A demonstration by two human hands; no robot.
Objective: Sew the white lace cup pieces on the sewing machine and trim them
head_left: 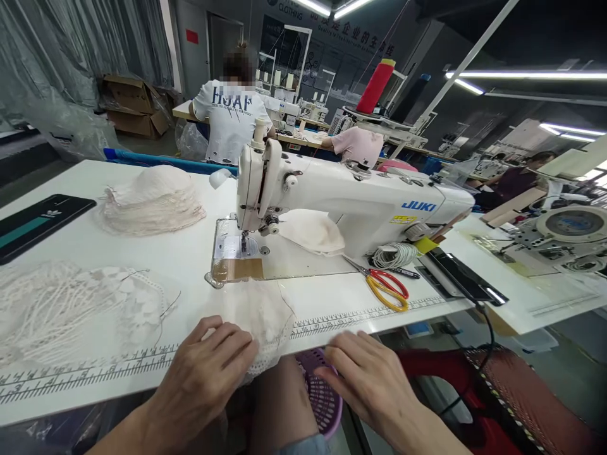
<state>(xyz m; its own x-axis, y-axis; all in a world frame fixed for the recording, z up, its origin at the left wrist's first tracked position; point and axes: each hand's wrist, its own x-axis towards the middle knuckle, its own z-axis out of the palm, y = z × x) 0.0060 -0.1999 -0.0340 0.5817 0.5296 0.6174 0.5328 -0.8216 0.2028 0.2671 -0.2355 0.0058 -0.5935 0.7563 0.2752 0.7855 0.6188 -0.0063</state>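
A pale, sheer lace piece (260,309) lies at the front edge of the table below the sewing machine's needle plate, its scalloped border hanging over the edge. My left hand (213,354) is at its left side, fingers bent and closed over the fabric, thumb hidden. Just off the table edge, above my lap, my right hand (370,373) is loosely curved with the thumb apart and nothing visible in it. The white sewing machine (341,189) stands behind both hands. Under its arm lies a cream moulded cup (315,232).
Scissors (386,287) with red and yellow handles lie right, near coiled cable (396,256) and a phone (467,275). At left are stacked cups (152,199), lace pieces (71,309) and a dark case (42,221). A purple basket (327,404) sits below. Several people work beyond.
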